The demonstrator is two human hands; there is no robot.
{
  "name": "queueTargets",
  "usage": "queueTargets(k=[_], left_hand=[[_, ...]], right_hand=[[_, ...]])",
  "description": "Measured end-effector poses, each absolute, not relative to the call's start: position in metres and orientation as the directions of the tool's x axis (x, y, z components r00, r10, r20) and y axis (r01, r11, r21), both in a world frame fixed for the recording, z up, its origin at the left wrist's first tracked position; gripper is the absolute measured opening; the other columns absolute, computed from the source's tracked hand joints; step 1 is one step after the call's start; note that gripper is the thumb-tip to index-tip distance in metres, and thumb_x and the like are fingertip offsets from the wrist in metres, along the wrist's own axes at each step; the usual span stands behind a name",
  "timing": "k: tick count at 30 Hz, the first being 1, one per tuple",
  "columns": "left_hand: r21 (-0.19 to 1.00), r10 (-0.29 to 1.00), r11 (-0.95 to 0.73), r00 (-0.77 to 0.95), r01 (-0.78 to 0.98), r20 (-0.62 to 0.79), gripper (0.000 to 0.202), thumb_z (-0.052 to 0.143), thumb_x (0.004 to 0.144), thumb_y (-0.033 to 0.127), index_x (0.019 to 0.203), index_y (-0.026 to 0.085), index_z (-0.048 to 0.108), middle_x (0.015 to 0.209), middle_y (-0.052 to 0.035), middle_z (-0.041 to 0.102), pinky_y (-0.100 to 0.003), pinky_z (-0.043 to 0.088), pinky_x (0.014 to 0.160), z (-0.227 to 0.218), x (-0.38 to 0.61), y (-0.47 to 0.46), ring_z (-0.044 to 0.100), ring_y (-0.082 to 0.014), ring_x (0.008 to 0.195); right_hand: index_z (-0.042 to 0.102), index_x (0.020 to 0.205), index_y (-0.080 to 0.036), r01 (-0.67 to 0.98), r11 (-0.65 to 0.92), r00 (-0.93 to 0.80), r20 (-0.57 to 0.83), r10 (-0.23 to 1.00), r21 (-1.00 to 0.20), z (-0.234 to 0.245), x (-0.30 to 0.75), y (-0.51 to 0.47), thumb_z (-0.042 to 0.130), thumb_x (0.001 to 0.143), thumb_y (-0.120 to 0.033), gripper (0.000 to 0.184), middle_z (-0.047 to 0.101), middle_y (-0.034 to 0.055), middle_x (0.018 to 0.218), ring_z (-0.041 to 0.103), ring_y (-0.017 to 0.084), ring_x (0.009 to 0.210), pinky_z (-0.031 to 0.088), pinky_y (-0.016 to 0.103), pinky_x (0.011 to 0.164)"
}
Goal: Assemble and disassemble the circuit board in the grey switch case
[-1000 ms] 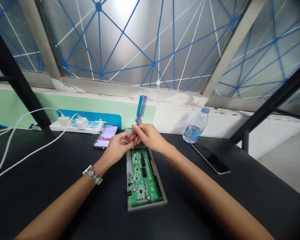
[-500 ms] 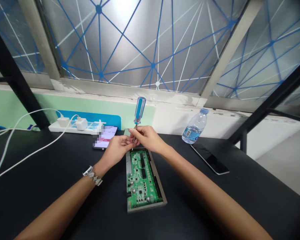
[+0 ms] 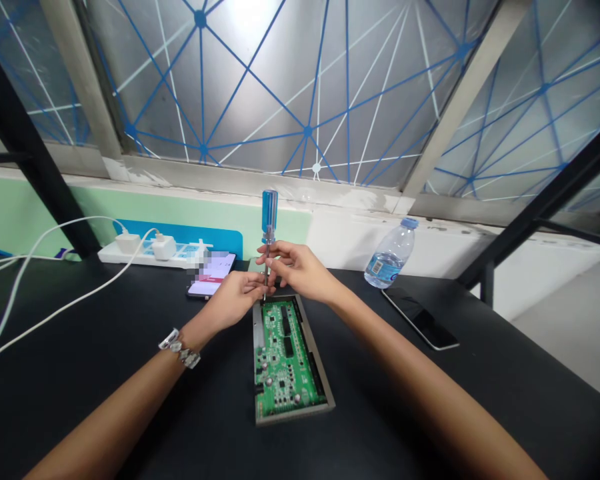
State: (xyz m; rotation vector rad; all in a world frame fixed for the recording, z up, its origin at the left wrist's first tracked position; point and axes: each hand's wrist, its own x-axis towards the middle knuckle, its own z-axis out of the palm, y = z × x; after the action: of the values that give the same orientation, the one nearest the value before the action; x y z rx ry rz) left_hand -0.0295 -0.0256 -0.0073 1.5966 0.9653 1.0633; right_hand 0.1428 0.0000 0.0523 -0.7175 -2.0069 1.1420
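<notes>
One screwdriver (image 3: 269, 213) stands pretty upright at the circuit board's (image 3: 280, 363) far end, left hand (image 3: 231, 300) pinching low, right hand (image 3: 301, 270) higher.

screwdriver (image 3: 269, 225): handle swung from 1 o'clock lean to near 12, almost upright | right hand (image 3: 303, 272): fingers uncurled, spread toward 9–10 o'clock

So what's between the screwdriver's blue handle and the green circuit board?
In the head view, the screwdriver's metal shaft, with fingers of the right hand at its upper part and fingertips of the left hand lower down.
</notes>
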Motion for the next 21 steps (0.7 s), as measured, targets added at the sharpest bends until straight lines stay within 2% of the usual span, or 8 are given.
queueTargets(k=[5,9,12,14,17,21], left_hand=[[0.935,0.892,-0.327,0.373,0.139,0.257,0.017,0.059,0.088,0.026,0.095,0.014,0.069,0.099,-0.0099,0.073,-0.037,0.051,0.091,-0.007,-0.028,-0.028,0.07,-0.0228,0.096],[0.88,0.903,-0.415,0.224,0.229,0.367,0.025,0.067,0.084,0.032,0.102,0.015,0.065,0.095,-0.0079,0.071,-0.034,0.054,0.082,-0.007,-0.022,-0.034,0.068,-0.0217,0.089],[0.852,0.901,-0.429,0.078,0.301,0.427,0.026,0.073,0.08,0.036,0.092,0.015,0.062,0.08,-0.0035,0.067,-0.029,0.052,0.068,-0.007,-0.017,-0.037,0.065,-0.0187,0.074],[0.856,0.897,-0.43,0.025,0.287,0.442,0.025,0.074,0.079,0.036,0.084,0.015,0.061,0.074,-0.0017,0.065,-0.028,0.051,0.064,-0.009,-0.015,-0.037,0.063,-0.0171,0.068],[0.892,0.909,-0.413,0.017,0.184,0.417,0.022,0.074,0.078,0.034,0.082,0.014,0.064,0.077,-0.0037,0.069,-0.029,0.052,0.068,-0.01,-0.016,-0.034,0.066,-0.0186,0.071],[0.935,0.936,-0.345,0.107,0.084,0.336,0.021,0.073,0.078,0.032,0.084,0.012,0.07,0.084,-0.0087,0.075,-0.033,0.053,0.077,-0.009,-0.02,-0.031,0.071,-0.0242,0.084]], right_hand=[[0.062,0.093,-0.015,0.108,0.445,-0.568,0.312,0.762,-0.889,0.053,0.143,-0.001,0.06,0.089,-0.026,0.012,0.07,0.0046,0.084,0.062,0.01,0.053,0.051,0.023,0.051],[0.058,0.08,-0.017,0.108,0.493,-0.543,0.365,0.757,-0.863,0.052,0.142,-0.002,0.065,0.084,-0.026,0.013,0.061,-0.0018,0.063,0.061,0.012,0.052,0.049,0.023,0.051],[0.058,0.077,-0.017,0.168,0.546,-0.512,0.401,0.76,-0.821,0.05,0.141,-0.003,0.066,0.082,-0.027,0.014,0.062,-0.0008,0.066,0.062,0.013,0.057,0.048,0.023,0.053],[0.058,0.075,-0.017,0.236,0.585,-0.464,0.439,0.77,-0.776,0.048,0.139,-0.004,0.066,0.081,-0.027,0.015,0.063,0.0,0.068,0.063,0.014,0.061,0.047,0.023,0.054],[0.055,0.071,-0.018,0.296,0.602,-0.396,0.478,0.784,-0.742,0.043,0.136,-0.004,0.066,0.081,-0.029,0.019,0.063,0.0002,0.067,0.062,0.013,0.061,0.046,0.023,0.054],[0.055,0.071,-0.018,0.299,0.59,-0.358,0.485,0.798,-0.75,0.038,0.134,-0.002,0.068,0.082,-0.033,0.023,0.062,0.0,0.064,0.063,0.014,0.059,0.047,0.023,0.055]])
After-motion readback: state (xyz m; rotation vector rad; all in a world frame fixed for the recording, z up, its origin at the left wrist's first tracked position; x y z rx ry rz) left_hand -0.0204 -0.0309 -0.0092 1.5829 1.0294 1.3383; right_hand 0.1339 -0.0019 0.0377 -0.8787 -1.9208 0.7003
